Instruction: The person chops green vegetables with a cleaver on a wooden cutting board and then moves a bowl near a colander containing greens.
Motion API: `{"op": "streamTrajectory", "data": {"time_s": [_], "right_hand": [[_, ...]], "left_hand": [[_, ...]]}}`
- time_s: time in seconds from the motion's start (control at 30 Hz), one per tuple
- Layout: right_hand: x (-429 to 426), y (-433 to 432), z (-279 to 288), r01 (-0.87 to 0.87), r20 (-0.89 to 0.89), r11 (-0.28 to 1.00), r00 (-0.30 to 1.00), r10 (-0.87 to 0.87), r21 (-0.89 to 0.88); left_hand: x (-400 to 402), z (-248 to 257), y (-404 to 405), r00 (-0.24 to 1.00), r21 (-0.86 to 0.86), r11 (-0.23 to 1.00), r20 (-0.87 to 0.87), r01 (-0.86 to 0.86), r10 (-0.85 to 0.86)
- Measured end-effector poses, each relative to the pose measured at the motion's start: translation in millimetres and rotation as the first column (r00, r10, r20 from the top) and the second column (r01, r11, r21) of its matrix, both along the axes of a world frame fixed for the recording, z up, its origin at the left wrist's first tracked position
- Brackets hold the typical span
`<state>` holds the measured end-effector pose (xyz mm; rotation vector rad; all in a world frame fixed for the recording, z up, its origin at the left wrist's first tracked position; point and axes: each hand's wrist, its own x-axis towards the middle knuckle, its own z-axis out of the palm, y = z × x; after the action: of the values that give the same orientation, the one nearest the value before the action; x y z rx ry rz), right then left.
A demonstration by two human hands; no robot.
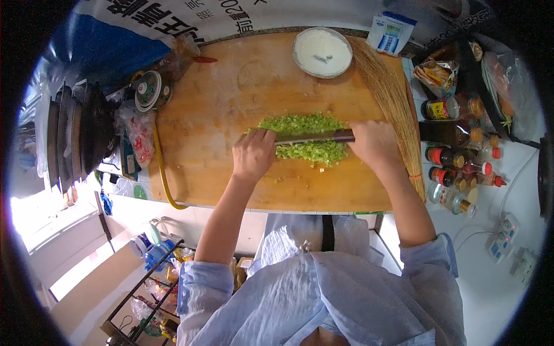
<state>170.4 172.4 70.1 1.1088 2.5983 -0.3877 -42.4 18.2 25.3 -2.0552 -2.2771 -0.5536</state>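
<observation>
Finely chopped green vegetable (308,123) lies in a mound at the middle of the wooden board (203,173). A kitchen knife (303,138) spans the mound from side to side, seen almost along its spine. My right hand (373,140) is wrapped around its handle on the right. At the other end, my left hand (255,151) holds the front of the blade, with the fingers bent over its top. Chopped bits show on both the far and near sides of the blade. The cutting edge is hidden from above.
A bowl of white powder (322,52) stands at the back. Long dry stalks (385,86) tied in a bundle lie along the right side, beside several sauce bottles (446,155). A lidded floral pot (151,91), a plastic bag (137,134) and a yellow hose (160,168) are on the left.
</observation>
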Motion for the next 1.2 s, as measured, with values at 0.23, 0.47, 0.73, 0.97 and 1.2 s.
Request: {"op": "streamTrajectory", "data": {"time_s": [0.23, 0.47, 0.73, 0.97, 1.2], "right_hand": [[-2.4, 18.3, -30.5, -0.042, 0.085, 0.999, 0.995, 0.045, -0.035], [11.3, -21.6, -43.5, 0.09, -0.052, 0.996, 0.995, -0.09, -0.011], [20.2, -41.6, -29.8, 0.136, -0.135, 0.986, 0.983, -0.122, 0.094], [73.4, -36.5, -33.8, 0.373, -0.153, 0.913, 0.924, -0.35, 0.164], [85.9, -51.2, -50.2, 0.571, -0.17, 0.82, 0.807, -0.566, -0.018]], "left_hand": [[1.2, -29.1, 15.2, 0.999, -0.044, 0.999, -0.031, 0.013, -0.014], [-10.4, -23.4, 6.1, 0.994, -0.114, 0.989, -0.037, 0.096, -0.1], [-6.4, -4.9, 2.9, 0.997, -0.204, 0.976, 0.031, 0.081, -0.076], [8.6, 1.7, -10.6, 0.97, 0.038, 0.979, 0.146, -0.201, 0.194], [6.1, -80.5, -48.4, 0.712, -0.046, 0.797, 0.421, -0.602, 0.563]]}}
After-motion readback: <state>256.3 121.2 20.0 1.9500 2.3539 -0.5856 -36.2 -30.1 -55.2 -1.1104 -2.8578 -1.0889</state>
